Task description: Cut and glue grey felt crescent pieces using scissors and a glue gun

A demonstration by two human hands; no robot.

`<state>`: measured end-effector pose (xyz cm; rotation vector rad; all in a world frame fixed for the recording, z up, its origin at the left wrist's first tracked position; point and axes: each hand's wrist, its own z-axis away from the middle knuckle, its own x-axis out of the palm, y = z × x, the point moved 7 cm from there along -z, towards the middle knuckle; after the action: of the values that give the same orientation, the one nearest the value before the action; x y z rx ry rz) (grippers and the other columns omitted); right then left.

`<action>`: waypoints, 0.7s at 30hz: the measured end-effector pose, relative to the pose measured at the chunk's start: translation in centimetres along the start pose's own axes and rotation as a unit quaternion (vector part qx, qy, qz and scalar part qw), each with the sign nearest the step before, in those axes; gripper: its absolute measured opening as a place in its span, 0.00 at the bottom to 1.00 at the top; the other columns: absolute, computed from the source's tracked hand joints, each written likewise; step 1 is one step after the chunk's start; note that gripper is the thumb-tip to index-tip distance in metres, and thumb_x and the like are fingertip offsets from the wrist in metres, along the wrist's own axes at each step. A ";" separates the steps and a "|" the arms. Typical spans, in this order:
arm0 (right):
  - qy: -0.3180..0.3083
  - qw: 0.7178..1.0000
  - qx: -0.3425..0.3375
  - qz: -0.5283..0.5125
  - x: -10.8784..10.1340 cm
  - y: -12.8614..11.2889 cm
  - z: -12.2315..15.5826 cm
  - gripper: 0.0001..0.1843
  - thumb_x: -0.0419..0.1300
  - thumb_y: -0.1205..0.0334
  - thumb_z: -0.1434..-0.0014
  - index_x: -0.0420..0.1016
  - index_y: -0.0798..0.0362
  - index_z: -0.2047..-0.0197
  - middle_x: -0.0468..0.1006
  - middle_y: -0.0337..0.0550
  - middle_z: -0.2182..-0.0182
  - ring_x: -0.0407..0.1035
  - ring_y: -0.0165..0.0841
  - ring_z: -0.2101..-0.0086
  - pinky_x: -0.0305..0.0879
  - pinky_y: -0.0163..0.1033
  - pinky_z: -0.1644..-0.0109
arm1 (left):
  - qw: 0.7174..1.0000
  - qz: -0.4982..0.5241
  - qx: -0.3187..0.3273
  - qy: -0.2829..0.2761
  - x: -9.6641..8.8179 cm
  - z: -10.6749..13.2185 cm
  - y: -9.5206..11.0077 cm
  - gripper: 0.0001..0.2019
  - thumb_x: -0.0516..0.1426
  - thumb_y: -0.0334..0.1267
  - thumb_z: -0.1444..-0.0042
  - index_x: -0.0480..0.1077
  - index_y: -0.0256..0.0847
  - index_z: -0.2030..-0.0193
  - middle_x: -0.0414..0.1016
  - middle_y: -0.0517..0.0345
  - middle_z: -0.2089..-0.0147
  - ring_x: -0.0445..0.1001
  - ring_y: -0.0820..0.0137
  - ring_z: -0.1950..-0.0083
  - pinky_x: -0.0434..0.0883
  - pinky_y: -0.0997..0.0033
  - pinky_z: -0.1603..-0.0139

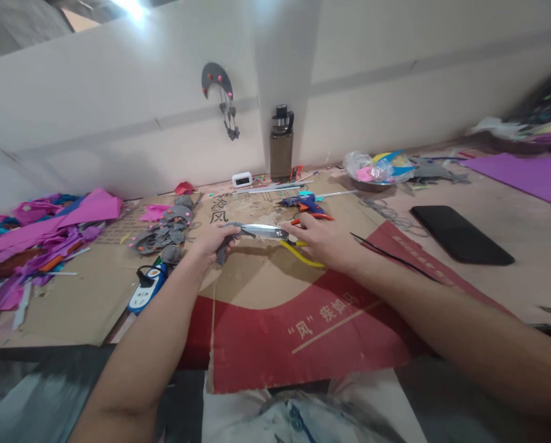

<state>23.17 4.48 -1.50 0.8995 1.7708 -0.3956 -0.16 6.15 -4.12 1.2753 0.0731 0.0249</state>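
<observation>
On the bench (pixel 529 289), a dark-blue plastic glue gun (pixel 308 201) lies beyond red-and-yellow-handled steel scissors (pixel 269 231), held in the palm-down right grip (pixel 320 240); the left grip (pixel 214 241) pinches a grey felt-like piece (pixel 221 253).

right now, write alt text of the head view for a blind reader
A person's right hand holds metal scissors with red and yellow handles, blades pointing toward a small grey piece in the left hand, above a flat red-and-brown cardboard sheet.

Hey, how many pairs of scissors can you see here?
1. The red-and-yellow-handled scissors are in the right hand, pointing toward the left hand, which holds a gray piece. Any others could be hidden under the scrap pile at the picture's left.
</observation>
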 end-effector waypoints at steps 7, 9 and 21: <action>-0.013 1.000 0.008 -0.002 -0.3 -0.1 0.0 0.23 0.53 0.60 0.41 0.68 0.44 0.42 0.71 0.50 0.57 0.60 0.32 0.72 0.41 0.39 0.72 | 1.000 -0.007 -0.004 -0.008 0.0 -0.1 -0.1 0.07 0.63 0.34 0.59 0.68 0.35 0.76 0.68 0.60 0.81 0.62 0.80 0.85 0.57 0.83 0.88; -0.017 1.000 0.012 -0.007 -0.4 -0.2 -0.1 0.22 0.53 0.60 0.40 0.68 0.45 0.42 0.71 0.50 0.57 0.61 0.32 0.72 0.41 0.39 0.72 | 1.000 -0.007 -0.004 -0.012 0.0 -0.2 -0.2 0.08 0.63 0.34 0.58 0.68 0.35 0.76 0.67 0.61 0.81 0.62 0.80 0.85 0.57 0.83 0.88; -0.062 0.997 0.011 0.044 -0.6 -0.7 -0.1 0.23 0.52 0.58 0.39 0.64 0.43 0.40 0.71 0.47 0.54 0.64 0.32 0.71 0.40 0.37 0.74 | 0.999 -0.039 -0.018 -0.011 -0.4 -0.8 -0.6 0.07 0.62 0.33 0.56 0.69 0.35 0.77 0.66 0.60 0.83 0.62 0.80 0.85 0.56 0.83 0.87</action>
<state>22.70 3.84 -0.97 0.9446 1.6102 -0.4052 -0.67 6.66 -4.93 1.2352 0.1033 -0.0541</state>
